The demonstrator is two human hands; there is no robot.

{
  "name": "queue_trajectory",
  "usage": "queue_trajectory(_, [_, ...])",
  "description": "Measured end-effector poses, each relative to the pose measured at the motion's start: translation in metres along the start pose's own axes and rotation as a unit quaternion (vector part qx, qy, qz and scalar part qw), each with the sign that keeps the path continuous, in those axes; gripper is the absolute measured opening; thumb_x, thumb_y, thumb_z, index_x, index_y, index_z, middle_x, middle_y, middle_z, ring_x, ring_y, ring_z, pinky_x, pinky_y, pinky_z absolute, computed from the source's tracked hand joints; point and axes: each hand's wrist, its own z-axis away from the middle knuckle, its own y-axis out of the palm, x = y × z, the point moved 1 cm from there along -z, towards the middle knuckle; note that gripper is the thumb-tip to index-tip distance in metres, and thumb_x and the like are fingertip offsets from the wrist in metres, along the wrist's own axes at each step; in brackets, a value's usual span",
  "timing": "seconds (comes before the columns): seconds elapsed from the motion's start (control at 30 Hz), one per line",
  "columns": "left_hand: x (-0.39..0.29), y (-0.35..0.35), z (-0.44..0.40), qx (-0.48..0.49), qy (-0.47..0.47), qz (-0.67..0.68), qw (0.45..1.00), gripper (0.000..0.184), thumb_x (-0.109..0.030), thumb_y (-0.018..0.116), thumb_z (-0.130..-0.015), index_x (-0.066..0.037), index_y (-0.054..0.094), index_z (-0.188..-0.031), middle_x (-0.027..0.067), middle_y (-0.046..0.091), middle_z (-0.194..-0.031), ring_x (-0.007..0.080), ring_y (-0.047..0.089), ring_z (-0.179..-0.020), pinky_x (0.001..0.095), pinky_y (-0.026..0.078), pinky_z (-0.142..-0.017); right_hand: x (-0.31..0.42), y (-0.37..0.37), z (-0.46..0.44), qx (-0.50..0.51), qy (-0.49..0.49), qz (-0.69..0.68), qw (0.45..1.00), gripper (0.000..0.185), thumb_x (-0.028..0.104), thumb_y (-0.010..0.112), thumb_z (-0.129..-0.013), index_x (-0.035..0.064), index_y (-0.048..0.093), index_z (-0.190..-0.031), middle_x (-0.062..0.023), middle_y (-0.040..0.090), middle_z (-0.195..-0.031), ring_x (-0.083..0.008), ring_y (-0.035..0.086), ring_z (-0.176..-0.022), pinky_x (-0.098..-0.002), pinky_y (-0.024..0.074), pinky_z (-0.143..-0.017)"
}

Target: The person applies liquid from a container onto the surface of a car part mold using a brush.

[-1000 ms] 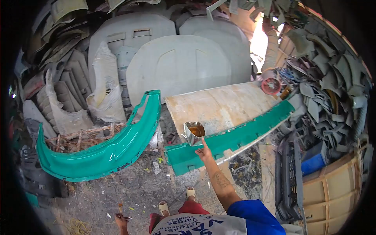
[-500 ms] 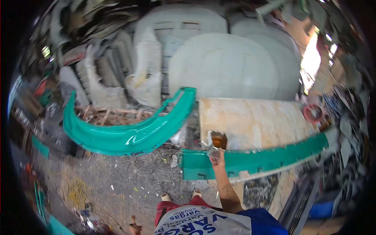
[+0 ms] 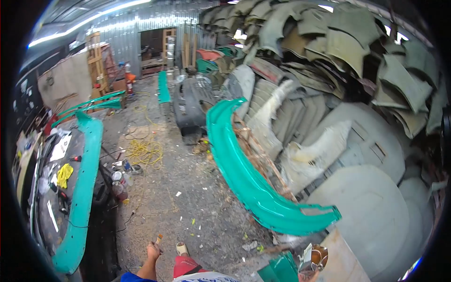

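My left hand (image 3: 153, 250) is closed around a paintbrush (image 3: 159, 238), low over the concrete floor near my left foot. At the lower right, a small open container (image 3: 306, 259) holds amber liquid. My right hand (image 3: 307, 277) is on it at the picture's bottom edge, mostly hidden. Beside the container is the end of a flat green panel (image 3: 278, 269). Ahead of it, a long curved glossy green panel (image 3: 244, 181) leans along brown scrap.
Another green panel (image 3: 89, 188) lies along the left bench, near a yellow cloth (image 3: 65, 175). A yellow cord (image 3: 144, 152) is tangled on the floor beside bottles (image 3: 119, 183). Pale molded shells (image 3: 361, 202) stand stacked at right. A dark bumper-like part (image 3: 188, 105) sits farther back.
My view has swung left and up, bringing the bench and far doorway into sight. My left hand still holds the paintbrush. The container now appears at the lower right.
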Motion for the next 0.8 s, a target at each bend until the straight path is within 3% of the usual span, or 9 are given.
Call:
queue_trajectory(0.2, [0.047,-0.029,-0.084,-0.039,-0.032,0.084,0.995,0.025,-0.008,0.047,-0.094,0.013,0.050,-0.106,0.0184,0.064,-0.064,0.0229,0.067,-0.054,0.0329,0.051,-0.043,-0.044,0.149,0.005,0.103,0.095,0.032,0.990,0.057,0.042,0.059,-0.087,0.0161,0.035,-0.133,-0.0107,0.052,-0.116,-0.0274,0.054,-0.107,-0.0515,0.0454,-0.093])
queue_trajectory(0.3, [0.036,-0.045,-0.141,-0.079,-0.036,0.117,0.989,0.020,-0.009,0.055,-0.088,0.011,0.061,-0.089,0.0162,0.064,-0.063,0.0202,0.064,-0.051,0.0325,0.050,-0.045,-0.076,0.224,0.004,0.152,0.135,0.043,0.978,0.057,0.039,0.056,-0.090,0.0178,0.030,-0.137,-0.0111,0.052,-0.116,-0.0269,0.053,-0.109,-0.0525,0.0446,-0.094])
queue_trajectory(0.37, [0.015,-0.065,-0.164,-0.104,-0.022,0.175,0.979,0.021,-0.013,0.064,-0.084,0.006,0.065,-0.074,0.0096,0.064,-0.062,0.0159,0.059,-0.047,0.0290,0.047,-0.044,-0.101,0.273,0.001,0.187,0.167,0.054,0.966,0.058,0.037,0.054,-0.092,0.0189,0.027,-0.140,-0.0113,0.052,-0.116,-0.0265,0.053,-0.110,-0.0532,0.0440,-0.096])
queue_trajectory(0.67, [-0.112,-0.124,-0.361,-0.150,0.071,0.196,0.966,0.016,-0.014,0.067,-0.078,0.002,0.067,-0.077,0.0095,0.063,-0.062,0.0151,0.059,-0.051,0.0307,0.046,-0.049,-0.228,0.466,-0.056,0.361,0.365,0.010,0.858,0.061,0.028,0.046,-0.101,0.0239,0.011,-0.152,-0.0125,0.052,-0.117,-0.0248,0.052,-0.115,-0.0564,0.0414,-0.101])
queue_trajectory(0.73, [-0.130,-0.133,-0.402,-0.157,0.091,0.201,0.963,0.016,-0.014,0.067,-0.078,0.002,0.065,-0.078,0.0099,0.063,-0.062,0.0162,0.060,-0.052,0.0321,0.046,-0.049,-0.258,0.520,-0.068,0.394,0.309,0.116,0.858,0.048,0.035,0.046,-0.101,0.0147,0.028,-0.141,-0.0116,0.053,-0.111,-0.0234,0.052,-0.103,-0.0462,0.0445,-0.097])
queue_trajectory(0.77, [-0.143,-0.142,-0.421,-0.174,0.105,0.151,0.968,0.017,-0.015,0.066,-0.079,0.002,0.064,-0.079,0.0115,0.063,-0.063,0.0205,0.062,-0.055,0.0342,0.046,-0.052,-0.276,0.554,-0.074,0.423,0.244,0.217,0.845,0.047,0.041,0.046,-0.100,0.0054,0.045,-0.130,-0.0108,0.055,-0.104,-0.0219,0.053,-0.090,-0.0361,0.0476,-0.092])
queue_trajectory(0.8, [-0.154,-0.145,-0.438,-0.188,0.118,0.100,0.970,0.019,-0.016,0.066,-0.080,0.003,0.062,-0.081,0.0131,0.063,-0.065,0.0249,0.063,-0.057,0.0362,0.047,-0.054,-0.281,0.601,-0.059,0.426,0.247,0.218,0.843,0.047,0.041,0.046,-0.100,0.0054,0.045,-0.130,-0.0108,0.055,-0.104,-0.0219,0.053,-0.090,-0.0361,0.0476,-0.092])
